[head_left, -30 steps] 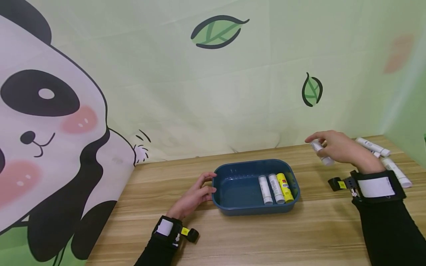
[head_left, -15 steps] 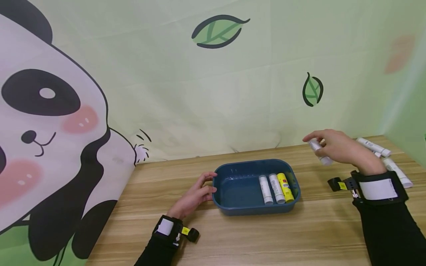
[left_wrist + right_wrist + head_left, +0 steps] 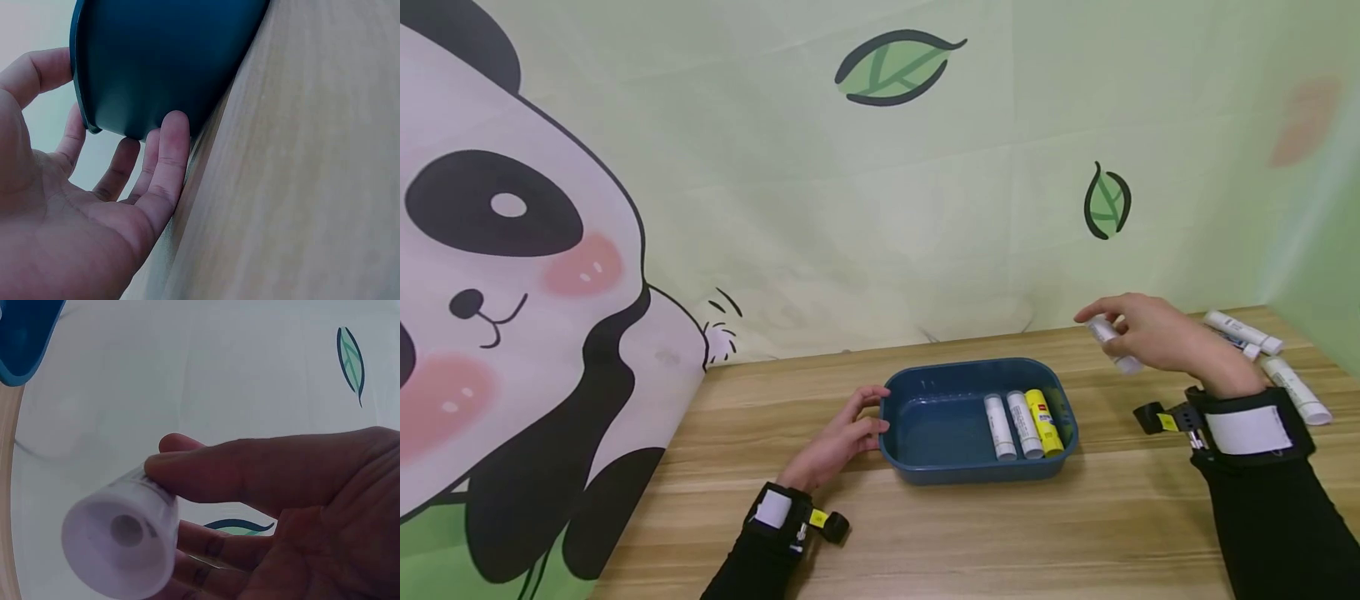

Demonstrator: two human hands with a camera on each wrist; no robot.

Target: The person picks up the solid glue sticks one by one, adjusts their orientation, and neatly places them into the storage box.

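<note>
My right hand [image 3: 1157,331] pinches a white glue stick [image 3: 1112,342] between thumb and fingers, above the table to the right of the dark blue tray [image 3: 917,477]. In the right wrist view, the hollow end of that glue stick [image 3: 119,540] faces the camera. My left hand [image 3: 835,442] touches the tray's left end with spread fingers. The left wrist view has its fingertips [image 3: 174,125] against the tray's outer wall [image 3: 156,69]. Inside the tray, at its right end, lie two white glue sticks [image 3: 1000,427] and a yellow glue stick [image 3: 1043,421], side by side.
Several more white glue sticks [image 3: 1292,390] lie loosely at the table's right rear, partly behind my right wrist. The wooden table [image 3: 970,533] meets a printed cloth backdrop [image 3: 760,208] at its back edge.
My right hand has drifted slightly left, carrying the glue stick. The left hand and tray stay in place.
</note>
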